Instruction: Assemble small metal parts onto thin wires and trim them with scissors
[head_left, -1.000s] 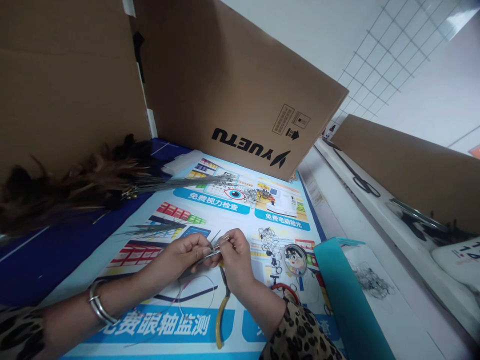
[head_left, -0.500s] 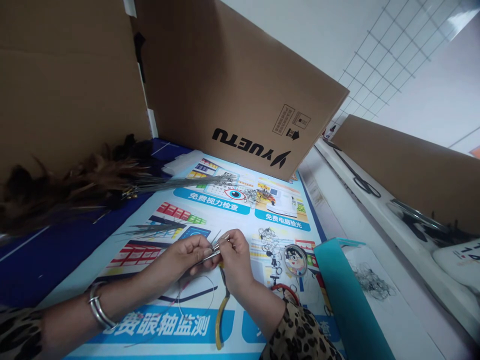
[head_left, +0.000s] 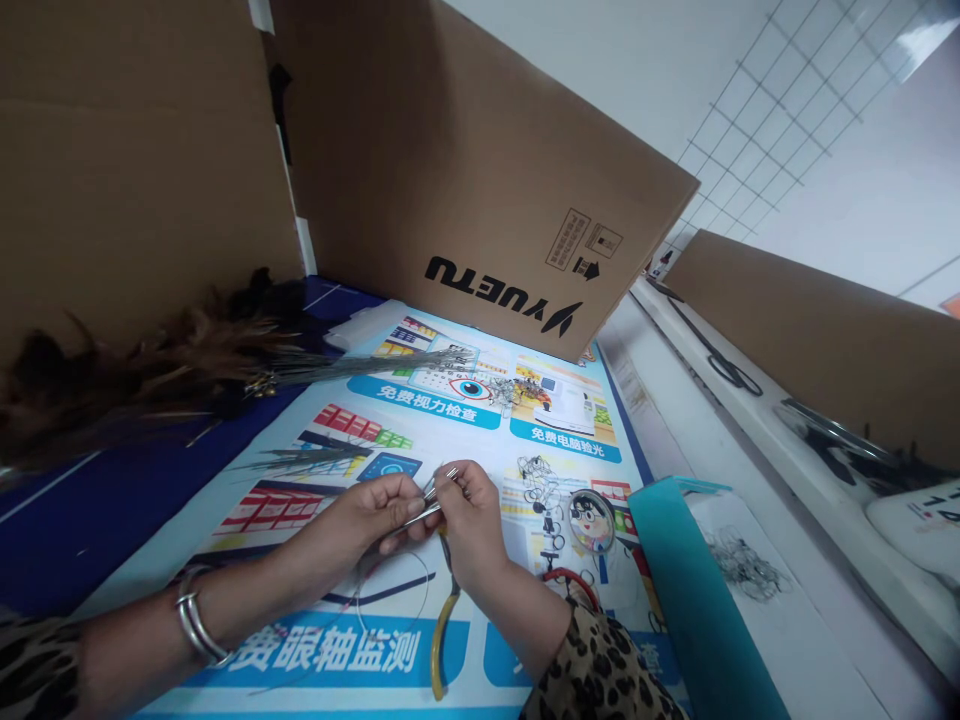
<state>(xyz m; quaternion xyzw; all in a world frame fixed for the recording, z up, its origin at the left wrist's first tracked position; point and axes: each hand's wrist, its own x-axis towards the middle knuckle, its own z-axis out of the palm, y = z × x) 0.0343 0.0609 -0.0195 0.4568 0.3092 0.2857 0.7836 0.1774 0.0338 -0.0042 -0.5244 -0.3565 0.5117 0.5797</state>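
My left hand (head_left: 386,512), a silver bangle on its wrist, is closed on one end of some thin metal rods (head_left: 424,515). Opposite it, my right hand (head_left: 471,515) pinches the same rods from the right. Fingers cover part of the rods, and their exact shape is too small to tell. Yellow-handled pliers (head_left: 444,640) lie just below my right hand, their upper end partly hidden by it. A thin wire loop (head_left: 427,590) rests on the printed sheet under my hands.
Feathers (head_left: 150,370) and a wire bundle (head_left: 360,365) lie at the left and back. Cardboard panels (head_left: 480,180) stand behind. Rings and clips, a round tin (head_left: 591,520), a red-handled tool (head_left: 574,580) and a teal box (head_left: 697,600) are at the right.
Both hands stay almost in place, still holding the rods. The fingers and rods have shifted very slightly.
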